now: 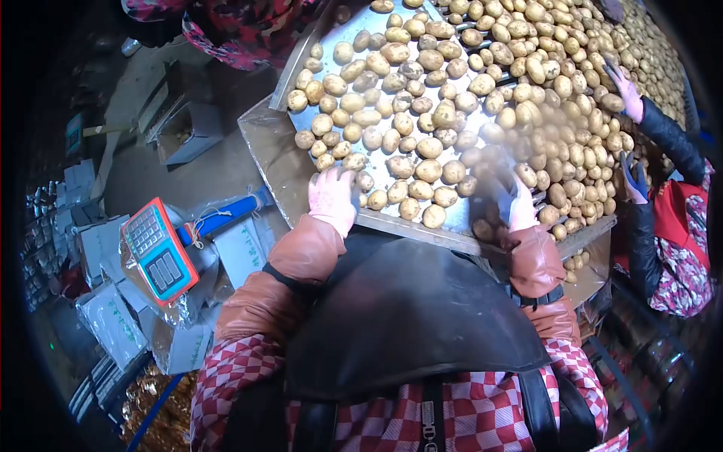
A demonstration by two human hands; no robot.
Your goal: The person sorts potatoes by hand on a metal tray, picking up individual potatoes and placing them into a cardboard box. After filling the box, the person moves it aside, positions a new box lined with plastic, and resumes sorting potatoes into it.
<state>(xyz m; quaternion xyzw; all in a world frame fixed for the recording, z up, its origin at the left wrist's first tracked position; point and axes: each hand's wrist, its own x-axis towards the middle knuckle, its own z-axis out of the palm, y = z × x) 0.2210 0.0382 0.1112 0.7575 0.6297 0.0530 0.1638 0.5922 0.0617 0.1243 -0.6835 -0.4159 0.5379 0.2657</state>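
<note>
Many potatoes (429,148) lie on a pale metal sorting table (384,154) in front of me. My left hand (332,197), in a pinkish glove, rests at the table's near left edge with its fingers over the rim, beside a few potatoes; its fingertips are partly hidden. At the near right edge is my right hand (520,202), in a pink and dark glove. It is turned inward next to potatoes, and its fingers are blurred, so whether it holds one is unclear. A wooden rim (422,236) runs between my hands.
A red and blue scale display (159,252) stands at left, near cardboard boxes (109,324). An open box (188,134) sits on the floor. At right, a co-worker's gloved hands (629,94) touch a large potato heap (587,128). Another person's patterned sleeve (241,30) is at the top.
</note>
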